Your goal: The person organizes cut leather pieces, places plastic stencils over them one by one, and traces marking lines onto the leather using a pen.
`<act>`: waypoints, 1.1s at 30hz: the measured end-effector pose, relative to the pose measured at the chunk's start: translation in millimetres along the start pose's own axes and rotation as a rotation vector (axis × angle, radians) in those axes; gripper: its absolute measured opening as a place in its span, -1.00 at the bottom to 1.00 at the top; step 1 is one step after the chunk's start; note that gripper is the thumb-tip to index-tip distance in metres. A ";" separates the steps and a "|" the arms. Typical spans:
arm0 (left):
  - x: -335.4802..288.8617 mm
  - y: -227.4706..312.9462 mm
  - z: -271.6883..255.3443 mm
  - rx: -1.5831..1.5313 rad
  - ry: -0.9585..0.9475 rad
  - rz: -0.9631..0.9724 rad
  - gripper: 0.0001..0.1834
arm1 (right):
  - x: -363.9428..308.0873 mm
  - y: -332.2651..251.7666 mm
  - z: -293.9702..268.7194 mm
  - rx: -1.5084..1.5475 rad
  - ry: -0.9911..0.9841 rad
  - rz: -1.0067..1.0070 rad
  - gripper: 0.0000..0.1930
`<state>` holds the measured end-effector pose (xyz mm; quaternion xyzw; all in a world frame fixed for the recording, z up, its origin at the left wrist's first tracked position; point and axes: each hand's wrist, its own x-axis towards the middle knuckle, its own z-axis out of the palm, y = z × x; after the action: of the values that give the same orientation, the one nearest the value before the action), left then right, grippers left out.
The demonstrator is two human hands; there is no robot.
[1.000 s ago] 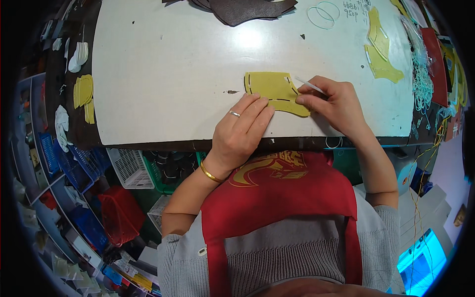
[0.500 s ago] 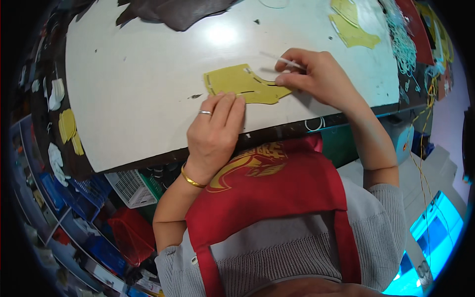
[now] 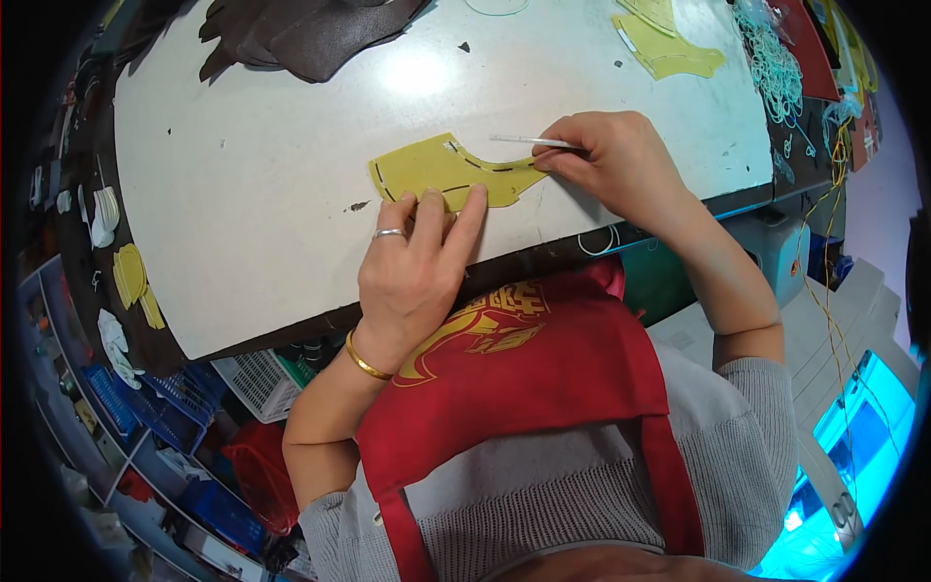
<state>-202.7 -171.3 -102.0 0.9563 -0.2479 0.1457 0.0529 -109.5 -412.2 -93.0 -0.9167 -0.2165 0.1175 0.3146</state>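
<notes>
A yellow template (image 3: 417, 165) with black dashes along its edges lies flat near the middle of the desk (image 3: 242, 242), toward the near edge. The person's left hand (image 3: 412, 276) is spread, its fingertips resting on the near side of the template and grasping nothing. The right hand (image 3: 621, 160) is closed around a thin pale stick (image 3: 514, 139), which points left above the far edge of the template, while its fingertips meet the template's narrow right end; whether they also pinch that end cannot be told. A ring (image 3: 390, 232) sits on a left finger and a gold bracelet (image 3: 366, 361) circles the left wrist. On the far left part of the desk lie dark brown pieces (image 3: 310, 34) in an overlapping heap; at the far right are more yellow pieces (image 3: 684, 60), and beyond them, to the right, a tangle of pale green cord (image 3: 776, 73). Smaller yellow shapes (image 3: 128, 276) lie on the dark surface at the left. A red apron (image 3: 524, 398) covers the person's front, just below the desk's near edge.
</notes>
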 end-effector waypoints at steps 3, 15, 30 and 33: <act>2.0 6.4 -1.9 -0.008 -0.054 0.013 -0.52 | -1.8 -1.6 4.1 -0.088 0.046 -0.075 -0.80; -8.7 41.7 11.3 -0.064 -0.037 -0.089 -0.35 | 46.9 -62.0 9.9 0.224 -0.102 -0.282 -0.66; -2.5 39.3 14.8 -0.034 0.046 -0.077 -0.53 | 91.7 -79.8 52.0 -0.248 -0.016 -0.661 -0.92; -4.7 39.8 11.1 0.000 -0.053 -0.095 -0.32 | 74.7 -77.2 31.0 0.103 -0.093 -0.396 -0.84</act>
<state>-223.3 -205.8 -112.9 0.9706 -0.2034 0.1176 0.0530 -79.7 -306.0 -74.5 -0.8324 -0.4006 0.1063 0.3679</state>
